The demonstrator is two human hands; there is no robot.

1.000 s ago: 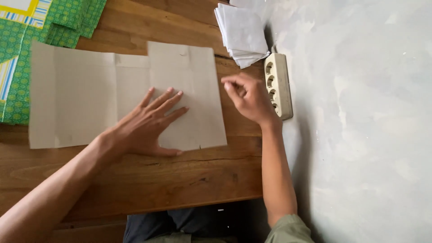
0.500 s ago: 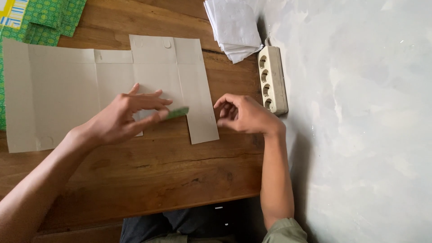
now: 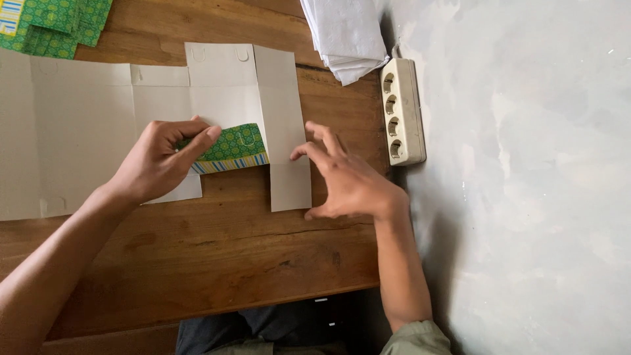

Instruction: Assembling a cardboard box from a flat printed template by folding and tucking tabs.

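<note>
A flat, unfolded cardboard box blank [image 3: 85, 112] lies plain side up on the wooden table [image 3: 217, 256]. One of its flaps [image 3: 230, 148] is folded over and shows its green patterned printed side. My left hand [image 3: 158, 161] presses this flap down with its fingers. My right hand [image 3: 345, 181] hovers with spread fingers at the right edge of the blank, its fingertips touching the narrow side panel [image 3: 286, 125]. It holds nothing.
A white power strip [image 3: 401, 112] lies along the grey wall [image 3: 526, 171] at the table's right edge. A stack of white papers [image 3: 348, 33] sits at the top. More green printed blanks [image 3: 52, 26] lie at the top left.
My left hand has folded a flap further over, so its green side shows more. My right hand opened and moved onto the narrow side panel. The view shifted slightly.
</note>
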